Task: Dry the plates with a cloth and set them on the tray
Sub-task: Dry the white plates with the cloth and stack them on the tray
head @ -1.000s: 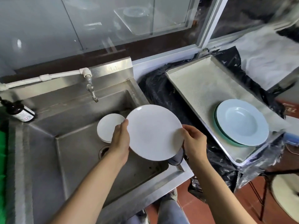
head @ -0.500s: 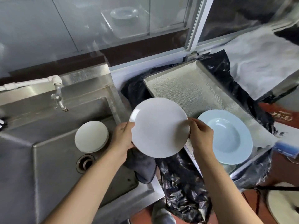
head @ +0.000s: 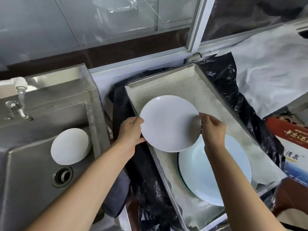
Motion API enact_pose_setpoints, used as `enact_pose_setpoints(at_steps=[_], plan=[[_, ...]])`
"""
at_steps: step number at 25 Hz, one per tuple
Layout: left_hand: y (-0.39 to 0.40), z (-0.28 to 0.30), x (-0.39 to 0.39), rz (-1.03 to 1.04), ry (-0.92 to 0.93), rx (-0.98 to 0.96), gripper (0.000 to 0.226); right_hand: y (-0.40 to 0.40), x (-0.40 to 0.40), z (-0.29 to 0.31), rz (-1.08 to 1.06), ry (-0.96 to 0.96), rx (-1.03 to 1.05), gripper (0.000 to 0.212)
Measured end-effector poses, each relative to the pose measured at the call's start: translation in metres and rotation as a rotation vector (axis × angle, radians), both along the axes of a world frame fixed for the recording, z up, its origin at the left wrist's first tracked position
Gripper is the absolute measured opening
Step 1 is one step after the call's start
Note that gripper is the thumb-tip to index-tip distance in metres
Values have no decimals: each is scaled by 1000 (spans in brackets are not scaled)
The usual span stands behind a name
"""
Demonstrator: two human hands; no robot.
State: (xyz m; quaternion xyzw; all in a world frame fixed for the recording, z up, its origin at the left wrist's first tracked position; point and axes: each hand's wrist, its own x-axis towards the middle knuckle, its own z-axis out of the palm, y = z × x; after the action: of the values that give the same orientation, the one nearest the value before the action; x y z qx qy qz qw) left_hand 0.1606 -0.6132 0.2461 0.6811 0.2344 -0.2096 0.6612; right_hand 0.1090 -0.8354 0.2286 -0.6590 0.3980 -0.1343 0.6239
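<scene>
- A cardboard box (head: 290,147) is sitting at the right edge, beside the tray; its red and blue side is showing white Chinese lettering, of which only "清泉" is reading clearly.
- 2 bare hands are holding 1 white plate (head: 170,123) above the tray (head: 196,67), over its near-left part.
- The left hand (head: 131,130) is gripping the plate's left rim, thumb on top and fingers curling beneath.
- The right hand (head: 212,129) is pinching the right rim with thumb and fingertips.
- A pale blue plate (head: 215,177) is lying on the tray's textured liner, partly under the white plate and the right forearm.
- A stack of white plates (head: 70,148) is resting in the steel sink (head: 33,189), near the drain.
- A dark cloth (head: 116,197) is hanging below the left forearm.
- Compared with 0.5 seconds ago, the white plate is now over the tray instead of the gap beside the sink.
</scene>
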Motion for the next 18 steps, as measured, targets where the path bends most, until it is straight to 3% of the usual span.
enact_pose_setpoints(at_steps=[4,7,10,16,18], plan=[[-31,-18,31,-44,-7,16,12,-34,39,-20,-12,29,-22,20],[-52,-34,54,-66,-11,53,21,-50,64,-39,-3,64,-76,29],[-63,-47,72,-52,-7,78,20,-57,87,-54,52,72,-80,17],[-69,-65,86,-167,-45,60,26,-64,108,-68,95,97,-74,18],[-70,-68,86,-216,-85,53,24,-62,110,-68,83,104,-82,6]])
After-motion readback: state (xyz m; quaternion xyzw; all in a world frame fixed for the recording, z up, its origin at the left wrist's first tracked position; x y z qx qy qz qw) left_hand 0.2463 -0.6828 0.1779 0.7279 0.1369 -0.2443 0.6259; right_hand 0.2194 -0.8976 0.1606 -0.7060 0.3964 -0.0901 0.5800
